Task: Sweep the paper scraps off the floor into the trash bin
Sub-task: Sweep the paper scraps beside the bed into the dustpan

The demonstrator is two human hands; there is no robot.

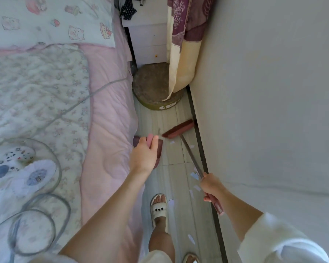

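Scraps: pale paper pieces strewn along the floor strip between bed and wall, several lying close to the baseboard, one near the slippered foot.
Broom: reddish head set on the floor beyond most of the scraps, handle slanting back to the right hand, fingers wrapped round the shaft.
Dustpan: dark red, held upright by the left hand, fingers curled on its pink handle.
Bin: not in view.
Handling note: probably best to pull short strokes toward the dustpan, head flat, working the baseboard edge first so no scraps slip past.
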